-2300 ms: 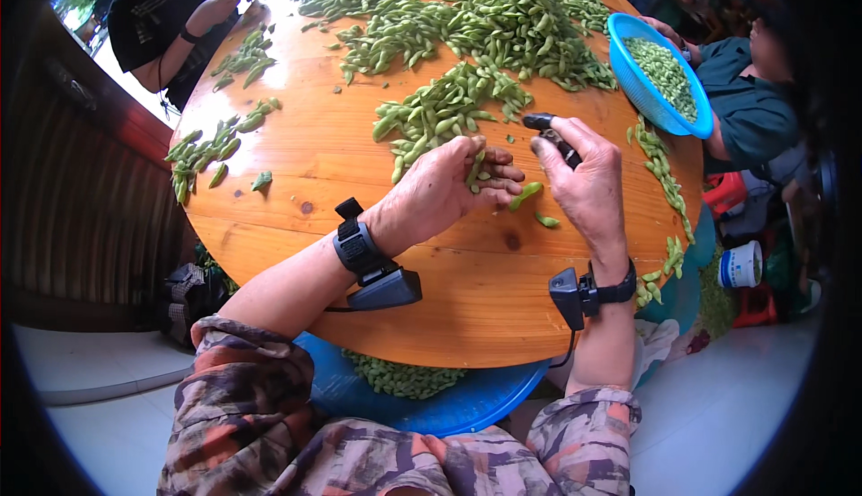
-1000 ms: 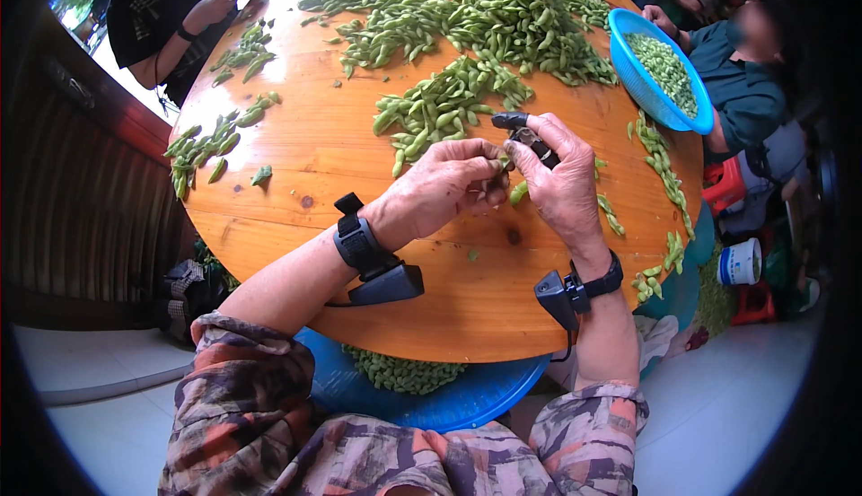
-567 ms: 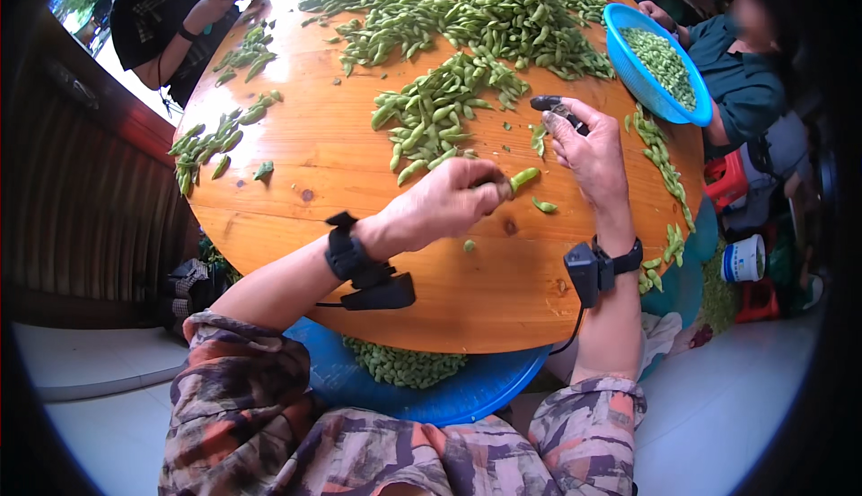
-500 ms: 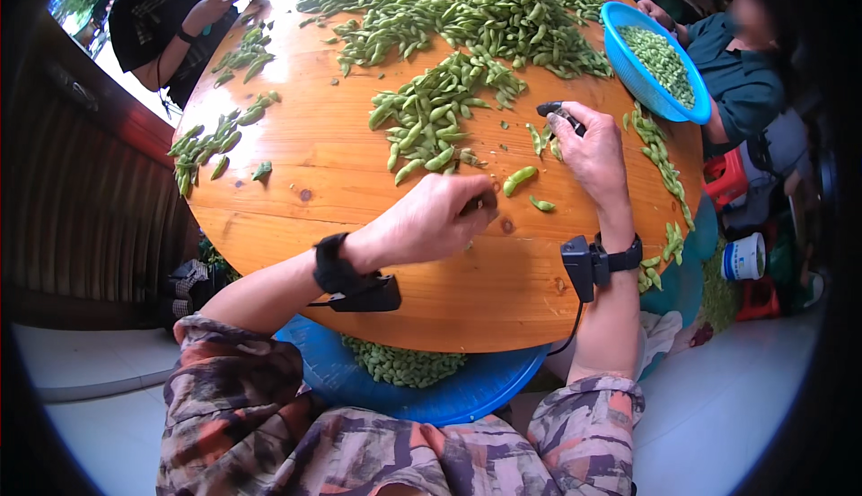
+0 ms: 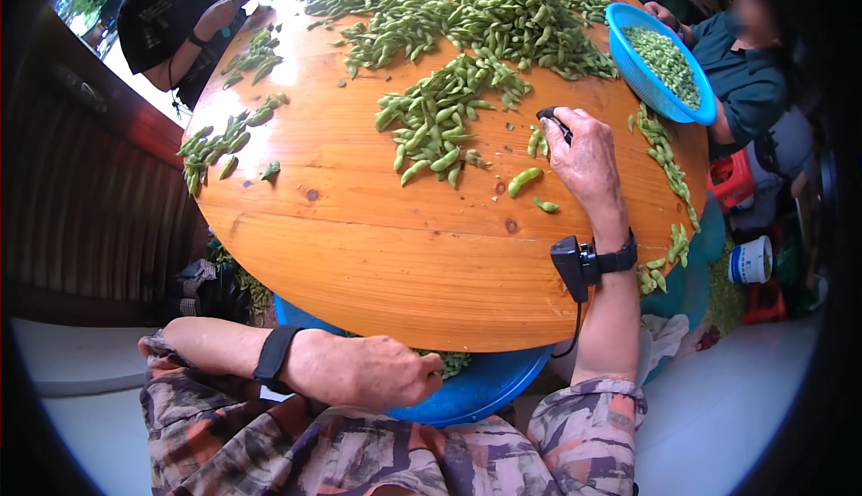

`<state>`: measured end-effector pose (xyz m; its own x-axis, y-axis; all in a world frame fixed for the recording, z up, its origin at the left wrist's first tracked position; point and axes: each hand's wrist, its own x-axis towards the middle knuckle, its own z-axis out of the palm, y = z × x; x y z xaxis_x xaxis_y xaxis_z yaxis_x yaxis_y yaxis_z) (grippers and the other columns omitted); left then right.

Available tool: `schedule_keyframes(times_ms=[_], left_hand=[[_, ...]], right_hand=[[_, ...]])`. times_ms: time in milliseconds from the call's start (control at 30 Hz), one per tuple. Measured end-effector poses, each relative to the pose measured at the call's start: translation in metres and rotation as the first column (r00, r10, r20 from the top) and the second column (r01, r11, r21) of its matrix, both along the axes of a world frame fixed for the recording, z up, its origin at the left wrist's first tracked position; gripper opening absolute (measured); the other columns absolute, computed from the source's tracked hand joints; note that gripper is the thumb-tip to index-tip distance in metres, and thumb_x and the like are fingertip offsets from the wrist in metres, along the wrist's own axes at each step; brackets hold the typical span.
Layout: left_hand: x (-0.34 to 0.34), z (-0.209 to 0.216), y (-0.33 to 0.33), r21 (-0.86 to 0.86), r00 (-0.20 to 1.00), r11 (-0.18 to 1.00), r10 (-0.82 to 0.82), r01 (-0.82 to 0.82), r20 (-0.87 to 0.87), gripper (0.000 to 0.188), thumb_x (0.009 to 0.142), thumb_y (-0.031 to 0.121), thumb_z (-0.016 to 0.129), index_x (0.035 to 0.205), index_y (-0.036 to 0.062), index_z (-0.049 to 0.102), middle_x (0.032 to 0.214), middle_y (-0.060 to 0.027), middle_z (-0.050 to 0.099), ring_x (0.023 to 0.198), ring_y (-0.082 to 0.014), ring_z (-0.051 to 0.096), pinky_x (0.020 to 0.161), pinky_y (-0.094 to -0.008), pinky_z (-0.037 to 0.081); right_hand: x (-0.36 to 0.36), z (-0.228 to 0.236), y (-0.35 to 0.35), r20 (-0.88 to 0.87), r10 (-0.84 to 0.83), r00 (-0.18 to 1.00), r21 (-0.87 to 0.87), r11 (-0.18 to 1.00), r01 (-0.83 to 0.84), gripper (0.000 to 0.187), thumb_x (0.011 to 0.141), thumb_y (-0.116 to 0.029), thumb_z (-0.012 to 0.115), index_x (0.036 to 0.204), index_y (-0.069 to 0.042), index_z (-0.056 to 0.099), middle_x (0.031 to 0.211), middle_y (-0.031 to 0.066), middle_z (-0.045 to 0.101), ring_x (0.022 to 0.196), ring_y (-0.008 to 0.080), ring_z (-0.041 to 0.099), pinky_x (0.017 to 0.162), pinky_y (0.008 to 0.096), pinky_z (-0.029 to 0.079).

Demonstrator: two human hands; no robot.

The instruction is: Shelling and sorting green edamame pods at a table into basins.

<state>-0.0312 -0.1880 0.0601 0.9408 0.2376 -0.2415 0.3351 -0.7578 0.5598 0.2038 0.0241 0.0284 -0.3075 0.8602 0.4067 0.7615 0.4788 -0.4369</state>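
Note:
My left hand hangs closed over the blue basin below the table's near edge. Its fingers are curled together, and whatever is in them is hidden. Shelled green beans show in the basin beside the fingertips. Above the tabletop, my right hand is closed around a small black tool, mostly covered by the fingers. A few loose pods lie close by, among them a plump pod and a smaller one. Left of this hand spreads a small pile of green soybean pods.
A large heap of pods covers the far side of the round wooden table. At the right rim, a person holds a light-blue colander of shelled beans. Another person works at the far left. Scattered pods line the left edge.
My left hand has moved from above the table down toward me, over the blue basin. The right hand stays near the same spot, turned slightly, still gripping the black tool.

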Motion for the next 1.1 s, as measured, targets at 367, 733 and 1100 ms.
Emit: schedule_keyframes(times_ms=[367,733,1100], left_hand=[[-0.014,-0.029,0.142,0.353,0.609,0.505,0.724,-0.788,0.324,0.013,0.081,0.006,0.064,0.092,0.0003,0.064,0.089,-0.0151,0.058,0.087,-0.0355,0.06,0.074,-0.0452,0.051],[-0.006,-0.028,0.145,-0.402,0.199,0.376,0.887,-0.834,0.417,0.012,0.088,0.009,0.068,0.092,0.0005,0.062,0.079,-0.0057,0.064,0.063,-0.0142,0.059,0.056,-0.0294,0.048],[0.006,-0.054,0.149,-0.875,0.077,0.28,0.959,-0.395,0.272,0.012,0.097,0.013,0.062,0.093,0.0018,0.065,0.077,0.0006,0.062,0.06,-0.0052,0.054,0.055,-0.0201,0.042]], right_hand=[[-0.011,-0.004,-0.008,-0.194,0.125,0.973,-0.103,0.984,-0.147,0.021,0.089,-0.007,0.058,0.106,0.001,0.067,0.087,0.0192,0.066,0.077,0.0308,0.066,0.07,0.0393,0.052],[-0.026,0.002,-0.028,-0.532,0.046,0.845,-0.495,0.794,-0.354,0.03,0.091,-0.01,0.054,0.115,0.002,0.068,0.069,0.0005,0.062,0.059,0.0045,0.055,0.053,0.024,0.047],[-0.032,0.006,-0.034,-0.8,-0.126,0.586,-0.548,0.549,-0.631,0.026,0.097,-0.01,0.056,0.117,0.005,0.063,0.068,-0.0065,0.048,0.055,0.0004,0.04,0.047,0.0179,0.034]])
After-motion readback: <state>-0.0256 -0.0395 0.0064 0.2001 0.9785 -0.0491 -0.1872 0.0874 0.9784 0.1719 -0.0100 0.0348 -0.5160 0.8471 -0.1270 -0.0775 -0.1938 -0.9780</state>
